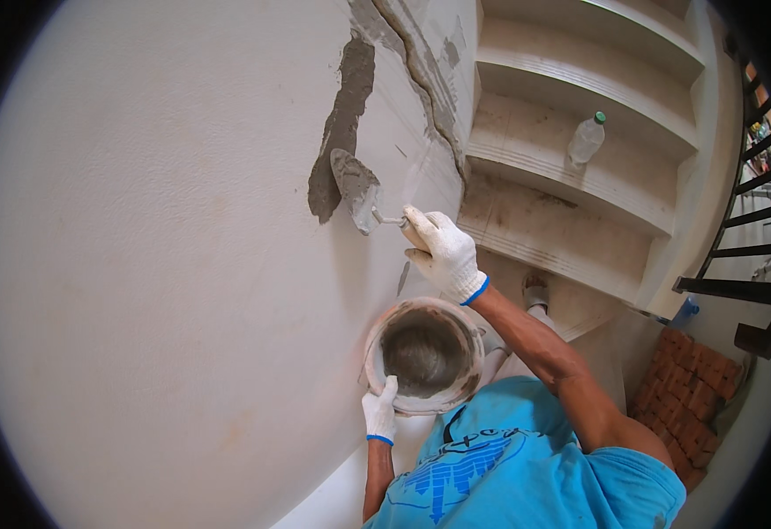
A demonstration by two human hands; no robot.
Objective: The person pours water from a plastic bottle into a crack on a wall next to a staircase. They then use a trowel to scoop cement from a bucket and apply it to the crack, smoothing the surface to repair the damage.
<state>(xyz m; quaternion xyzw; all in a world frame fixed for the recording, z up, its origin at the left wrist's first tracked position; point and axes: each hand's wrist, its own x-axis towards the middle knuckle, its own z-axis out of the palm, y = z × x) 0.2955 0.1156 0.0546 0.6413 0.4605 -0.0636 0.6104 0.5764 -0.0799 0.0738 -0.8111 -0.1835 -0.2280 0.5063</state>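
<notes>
In a white knit glove with a blue cuff, my right hand (443, 254) is closed round the handle of a trowel (356, 188). Grey mortar coats the blade, which is at the right edge of a dark, wet mortar patch (343, 132) on the white wall; whether it touches the wall I cannot tell. My left hand (379, 412), gloved alike, grips the rim of a bucket (476, 353) against my body, thumb over the edge. Grey mortar (421, 353) lies inside the bucket.
A long crack (421, 84) with grey smears runs down the wall beside the stairs (571, 181). On one step stands a clear plastic bottle (587, 139) with a green cap. At the right are a dark railing (729, 289) and a stack of red bricks (681, 397).
</notes>
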